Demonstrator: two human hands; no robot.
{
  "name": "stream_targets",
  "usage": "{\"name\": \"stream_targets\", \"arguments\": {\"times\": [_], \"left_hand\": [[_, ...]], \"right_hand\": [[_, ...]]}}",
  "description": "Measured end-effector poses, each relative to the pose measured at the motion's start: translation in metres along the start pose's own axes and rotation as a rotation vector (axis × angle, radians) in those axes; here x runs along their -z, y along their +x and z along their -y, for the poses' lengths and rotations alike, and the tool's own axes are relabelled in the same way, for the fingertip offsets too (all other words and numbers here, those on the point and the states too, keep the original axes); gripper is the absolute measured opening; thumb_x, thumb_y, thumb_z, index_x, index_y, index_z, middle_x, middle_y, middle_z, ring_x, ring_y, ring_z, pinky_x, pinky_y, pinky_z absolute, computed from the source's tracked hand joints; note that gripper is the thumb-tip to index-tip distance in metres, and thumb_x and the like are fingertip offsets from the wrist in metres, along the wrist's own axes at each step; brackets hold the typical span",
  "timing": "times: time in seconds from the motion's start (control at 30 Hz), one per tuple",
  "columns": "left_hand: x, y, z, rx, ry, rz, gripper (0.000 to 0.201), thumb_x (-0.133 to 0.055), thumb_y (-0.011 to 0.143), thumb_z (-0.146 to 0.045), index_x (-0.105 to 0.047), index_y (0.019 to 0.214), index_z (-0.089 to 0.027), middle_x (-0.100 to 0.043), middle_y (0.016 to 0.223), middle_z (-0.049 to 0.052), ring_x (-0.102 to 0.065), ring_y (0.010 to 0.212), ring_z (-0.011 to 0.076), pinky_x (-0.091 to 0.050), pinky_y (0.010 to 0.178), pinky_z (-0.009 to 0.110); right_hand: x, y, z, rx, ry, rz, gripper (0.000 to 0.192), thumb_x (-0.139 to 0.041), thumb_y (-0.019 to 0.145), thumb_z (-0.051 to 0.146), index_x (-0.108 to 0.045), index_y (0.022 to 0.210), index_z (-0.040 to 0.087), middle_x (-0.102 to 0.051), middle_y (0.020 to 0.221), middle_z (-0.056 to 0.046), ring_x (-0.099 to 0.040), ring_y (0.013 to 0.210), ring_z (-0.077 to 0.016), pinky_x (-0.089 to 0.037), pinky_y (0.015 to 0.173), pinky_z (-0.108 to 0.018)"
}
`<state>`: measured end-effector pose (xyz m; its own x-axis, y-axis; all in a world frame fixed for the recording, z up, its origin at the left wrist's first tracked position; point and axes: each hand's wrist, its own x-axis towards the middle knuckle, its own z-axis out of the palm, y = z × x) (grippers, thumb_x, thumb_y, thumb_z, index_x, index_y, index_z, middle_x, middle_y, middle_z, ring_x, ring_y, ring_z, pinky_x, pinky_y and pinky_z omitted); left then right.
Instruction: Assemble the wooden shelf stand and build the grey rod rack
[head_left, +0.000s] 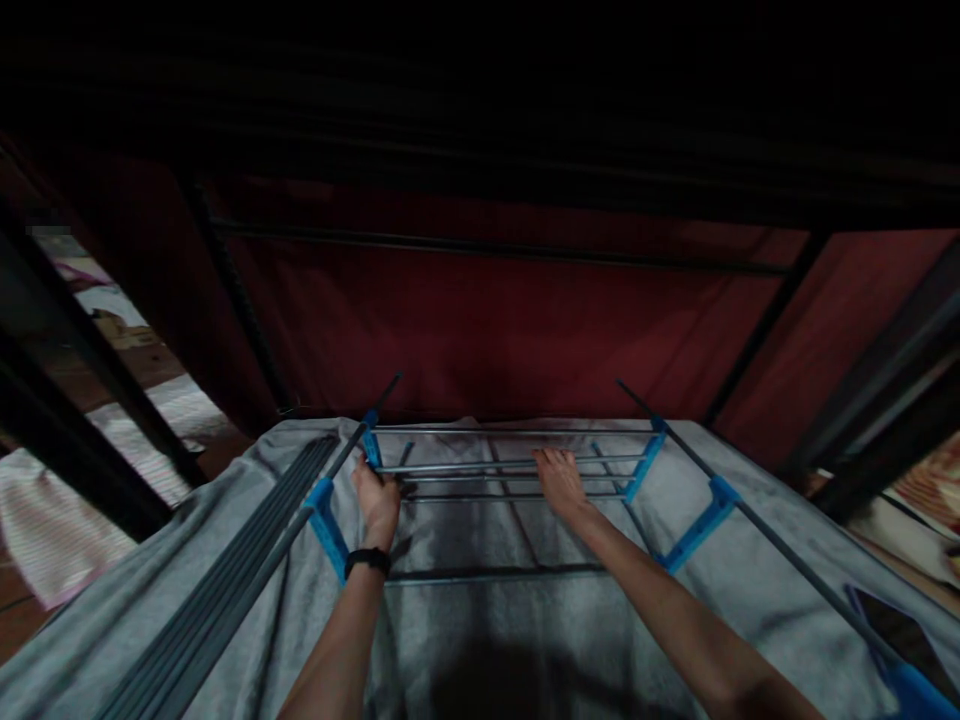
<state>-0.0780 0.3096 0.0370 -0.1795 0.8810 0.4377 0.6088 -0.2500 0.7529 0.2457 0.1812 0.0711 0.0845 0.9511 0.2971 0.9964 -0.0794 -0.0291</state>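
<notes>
A partly assembled rack (517,432) of grey metal rods and blue plastic brackets lies in front of me. My left hand (377,500), with a black band on its wrist, is closed round the upper left blue bracket (370,447), where the crossing rods end. Farther right, my right hand (559,480) has its fingers bent over a metal rod (465,466); its fingertips are partly hidden. Another blue bracket (327,525) sits nearer on the left side pole, and matching brackets (701,520) are on the right.
Several loose grey rods (232,560) lie side by side at the left on a grey blanket (465,640). A dark flat device (900,630) lies at the lower right. Red cloth (510,330) and a dark metal frame (225,270) stand behind.
</notes>
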Motion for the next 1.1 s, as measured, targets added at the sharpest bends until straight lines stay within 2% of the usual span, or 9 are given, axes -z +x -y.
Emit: {"name": "stream_targets", "arguments": {"times": [0.1,0.33,0.43,0.53,0.6,0.73,0.83,0.97,1.1], "left_hand": [[0.004,-0.014,-0.010,0.038,0.047,-0.151,0.048,-0.048,0.084,-0.015,-0.047,0.132,-0.010,-0.053,0.126,0.023,-0.052,0.120,0.0340,-0.046,0.100,0.053],[0.023,-0.031,-0.018,-0.181,0.284,-0.146,0.048,-0.051,0.085,-0.014,-0.046,0.133,-0.016,-0.050,0.134,0.020,-0.046,0.128,0.0356,-0.042,0.105,0.053],[0.026,-0.033,-0.030,-0.388,0.398,0.007,0.039,-0.042,0.092,-0.016,-0.051,0.130,-0.016,-0.051,0.134,0.018,-0.046,0.128,0.0345,-0.036,0.110,0.055],[0.019,-0.031,-0.041,-0.610,0.414,0.309,0.040,-0.036,0.094,-0.013,-0.054,0.129,-0.018,-0.060,0.122,0.015,-0.053,0.118,0.0298,-0.037,0.108,0.047],[0.012,-0.027,-0.042,-0.679,0.427,0.467,0.043,-0.035,0.093,-0.011,-0.057,0.128,-0.020,-0.064,0.113,0.012,-0.056,0.108,0.0285,-0.040,0.101,0.044],[0.004,-0.017,-0.036,-0.764,0.452,0.540,0.050,-0.031,0.090,-0.003,-0.059,0.126,-0.022,-0.063,0.108,0.010,-0.058,0.103,0.0266,-0.042,0.097,0.042],[0.004,-0.011,-0.037,-0.811,0.477,0.541,0.044,-0.031,0.092,-0.007,-0.062,0.119,-0.021,-0.064,0.105,0.010,-0.059,0.101,0.0256,-0.043,0.095,0.040],[0.003,-0.007,-0.048,-0.811,0.571,0.507,0.034,-0.035,0.101,-0.036,-0.066,0.104,-0.020,-0.066,0.095,0.011,-0.061,0.093,0.0282,-0.045,0.090,0.042],[0.001,-0.003,-0.055,-0.793,0.613,0.530,0.040,-0.033,0.102,-0.046,-0.066,0.101,-0.022,-0.068,0.093,0.010,-0.063,0.090,0.0268,-0.046,0.088,0.039]], "right_hand": [[0.003,-0.003,-0.010,0.035,0.007,0.018,0.039,-0.032,0.098,0.010,-0.064,0.119,0.019,-0.068,0.115,-0.012,-0.056,0.109,-0.0232,-0.033,0.094,-0.036],[0.009,-0.010,-0.011,0.098,0.030,0.033,0.029,-0.038,0.100,0.018,-0.065,0.112,0.021,-0.068,0.113,-0.008,-0.055,0.107,-0.0223,-0.034,0.094,-0.035],[0.012,-0.009,-0.012,0.101,0.057,0.039,0.033,-0.035,0.100,0.015,-0.065,0.113,0.022,-0.067,0.114,-0.008,-0.055,0.109,-0.0223,-0.034,0.098,-0.037],[0.016,-0.005,-0.013,0.101,0.104,0.066,0.035,-0.034,0.099,0.013,-0.065,0.113,0.022,-0.067,0.114,-0.008,-0.055,0.111,-0.0220,-0.034,0.103,-0.038],[0.017,-0.004,-0.012,0.101,0.131,0.084,0.035,-0.036,0.098,0.014,-0.065,0.116,0.023,-0.067,0.115,-0.007,-0.055,0.113,-0.0218,-0.034,0.105,-0.038],[0.008,-0.016,-0.016,0.080,0.234,-0.058,0.041,-0.039,0.096,0.017,-0.056,0.132,0.024,-0.060,0.132,-0.009,-0.049,0.124,-0.0229,-0.033,0.108,-0.041],[-0.010,-0.038,-0.033,-0.095,0.440,-0.325,0.042,-0.038,0.093,0.020,-0.054,0.132,0.022,-0.056,0.135,-0.012,-0.045,0.128,-0.0247,-0.034,0.109,-0.044],[-0.024,-0.062,-0.086,-0.744,0.842,-0.740,0.030,-0.049,0.082,0.035,-0.059,0.105,0.020,-0.060,0.115,-0.013,-0.048,0.120,-0.0289,-0.033,0.110,-0.048],[-0.018,-0.061,-0.144,-0.918,0.990,-0.840,0.034,-0.035,0.085,0.043,-0.056,0.099,0.021,-0.061,0.111,-0.012,-0.051,0.119,-0.0257,-0.037,0.108,-0.042]]}}
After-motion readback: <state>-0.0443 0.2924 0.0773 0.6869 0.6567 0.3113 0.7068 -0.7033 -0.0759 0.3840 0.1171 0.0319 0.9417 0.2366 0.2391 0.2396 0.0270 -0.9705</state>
